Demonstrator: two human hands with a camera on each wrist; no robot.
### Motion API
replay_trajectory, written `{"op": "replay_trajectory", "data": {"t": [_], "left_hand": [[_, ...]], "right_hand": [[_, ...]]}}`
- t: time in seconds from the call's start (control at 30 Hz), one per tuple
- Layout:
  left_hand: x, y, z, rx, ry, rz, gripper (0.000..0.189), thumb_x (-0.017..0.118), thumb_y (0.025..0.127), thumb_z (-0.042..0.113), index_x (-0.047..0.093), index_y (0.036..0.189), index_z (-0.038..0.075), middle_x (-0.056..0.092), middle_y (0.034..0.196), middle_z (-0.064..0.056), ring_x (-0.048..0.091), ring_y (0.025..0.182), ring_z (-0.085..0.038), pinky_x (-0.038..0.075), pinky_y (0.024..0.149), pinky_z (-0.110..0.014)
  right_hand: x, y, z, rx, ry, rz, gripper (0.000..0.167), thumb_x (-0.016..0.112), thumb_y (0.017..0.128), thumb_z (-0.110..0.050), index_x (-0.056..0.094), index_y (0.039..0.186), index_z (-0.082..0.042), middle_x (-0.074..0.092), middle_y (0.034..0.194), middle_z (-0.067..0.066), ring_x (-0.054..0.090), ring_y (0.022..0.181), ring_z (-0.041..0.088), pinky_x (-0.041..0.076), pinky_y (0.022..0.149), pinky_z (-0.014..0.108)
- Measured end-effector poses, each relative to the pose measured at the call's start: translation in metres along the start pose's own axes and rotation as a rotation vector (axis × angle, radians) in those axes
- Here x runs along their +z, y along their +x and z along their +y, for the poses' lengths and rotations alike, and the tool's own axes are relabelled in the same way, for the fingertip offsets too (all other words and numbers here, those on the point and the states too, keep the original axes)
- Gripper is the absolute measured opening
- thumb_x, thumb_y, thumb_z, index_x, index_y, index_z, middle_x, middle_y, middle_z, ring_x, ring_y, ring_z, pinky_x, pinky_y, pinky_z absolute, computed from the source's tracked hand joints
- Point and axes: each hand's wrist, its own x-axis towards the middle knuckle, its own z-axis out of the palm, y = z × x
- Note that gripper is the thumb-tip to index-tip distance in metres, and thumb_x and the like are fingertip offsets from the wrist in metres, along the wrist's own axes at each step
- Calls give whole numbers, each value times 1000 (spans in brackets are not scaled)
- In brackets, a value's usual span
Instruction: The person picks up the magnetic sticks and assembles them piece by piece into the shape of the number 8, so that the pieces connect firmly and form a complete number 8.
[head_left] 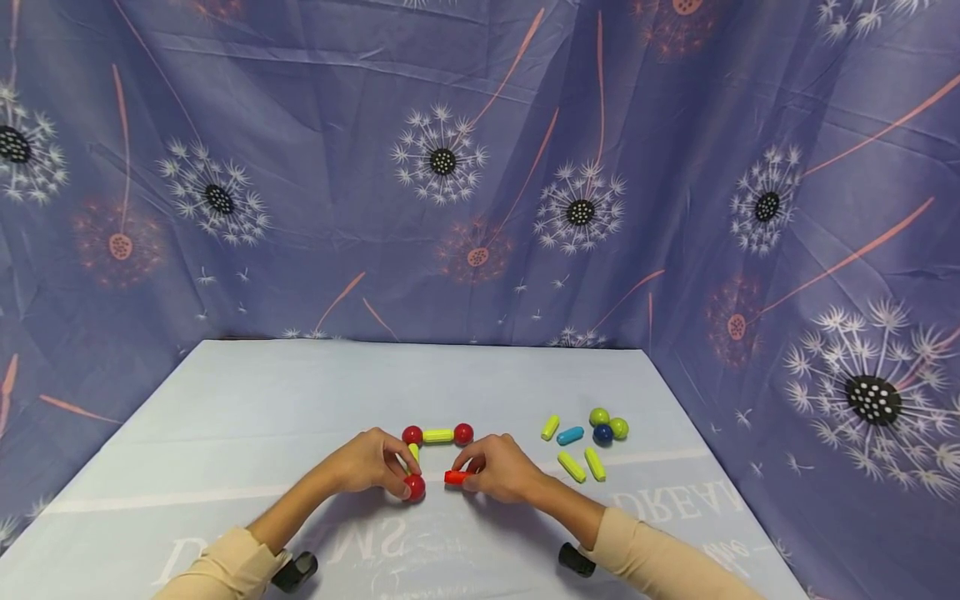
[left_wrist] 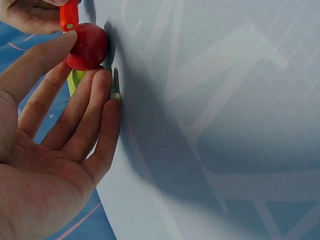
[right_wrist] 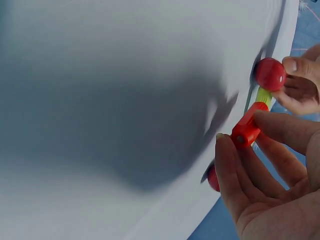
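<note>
My left hand (head_left: 375, 465) pinches a red ball (head_left: 415, 487) at the near corner of a small frame on the table. A yellow-green rod (head_left: 414, 452) runs back from that ball to a second red ball (head_left: 412, 435). From there another yellow-green rod (head_left: 438, 436) leads right to a third red ball (head_left: 463, 433). My right hand (head_left: 498, 469) pinches a red rod (right_wrist: 248, 125) between thumb and fingers, just right of the near ball. In the head view a gap shows between the red rod's left end and that ball.
To the right lie several yellow-green rods (head_left: 572, 467), a blue rod (head_left: 570, 436), two green balls (head_left: 599, 417) and a dark blue ball (head_left: 603, 434). The pale tabletop (head_left: 300, 383) is backed by a purple dandelion-print curtain (head_left: 337, 208).
</note>
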Motion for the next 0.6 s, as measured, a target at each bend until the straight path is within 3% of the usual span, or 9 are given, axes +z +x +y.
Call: {"op": "replay_trajectory", "data": {"t": [0.6], "left_hand": [[1,0,0,-3,-1,-2,24,84,71,-1,77,94,2,77,82,-15,73,74,-15,50,66,-28]], "right_hand": [[13,5,-12,-10,6,-29,20,81,81,-7,80,98,-19,74,80,-8,60,69,3,48,66,22]]}}
